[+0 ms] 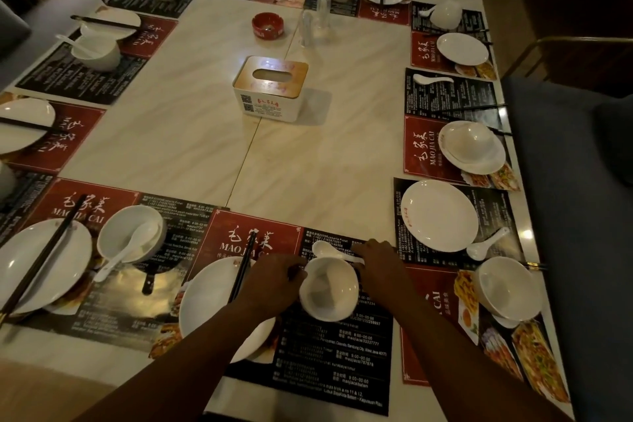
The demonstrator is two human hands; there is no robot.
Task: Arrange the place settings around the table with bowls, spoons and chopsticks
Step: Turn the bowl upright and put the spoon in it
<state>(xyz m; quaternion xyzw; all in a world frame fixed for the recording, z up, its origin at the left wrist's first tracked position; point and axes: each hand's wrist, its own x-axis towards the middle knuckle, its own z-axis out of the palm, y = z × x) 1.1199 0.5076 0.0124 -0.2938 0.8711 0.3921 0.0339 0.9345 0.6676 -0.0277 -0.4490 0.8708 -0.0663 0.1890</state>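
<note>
Your left hand (274,279) grips the bowl (329,295) by its left rim, low in the middle of the frame, on the black part of the mat (335,360) nearest you. The bowl stands mouth up, tipped a little toward you. Your right hand (376,260) lies just right of the bowl, fingers bent down onto the handle end of the spoon (325,248); whether they pinch it you cannot tell. The spoon lies flat on the mat just above the bowl, its scoop to the left. Left of the bowl, partly under your left forearm, is a plate (205,308) with chopsticks (244,267) laid across its upper edge. At lower right sit a second plate (440,216), a second spoon (486,243) and a second bowl (510,288). A tissue box (270,89) stands in the middle of the table (171,134), with an ashtray (268,27) above it.
</note>
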